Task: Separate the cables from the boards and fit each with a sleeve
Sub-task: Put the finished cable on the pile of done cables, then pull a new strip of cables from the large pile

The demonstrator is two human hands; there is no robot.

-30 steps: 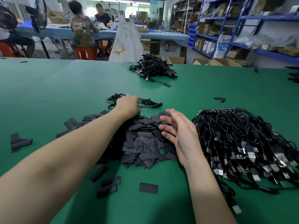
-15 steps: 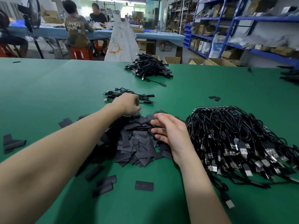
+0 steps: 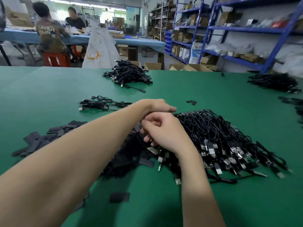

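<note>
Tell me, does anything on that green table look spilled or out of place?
A few black sleeves lie loose on the green table, strayed from the main sleeve pile; two more sit apart beyond the big cable heap. Nothing looks damaged.

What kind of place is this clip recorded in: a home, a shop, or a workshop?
Most likely a small factory or assembly workshop. A large green worktable holds heaps of black USB cables, blue shelving is stacked with cartons, and other workers sit at a second bench behind.
</note>
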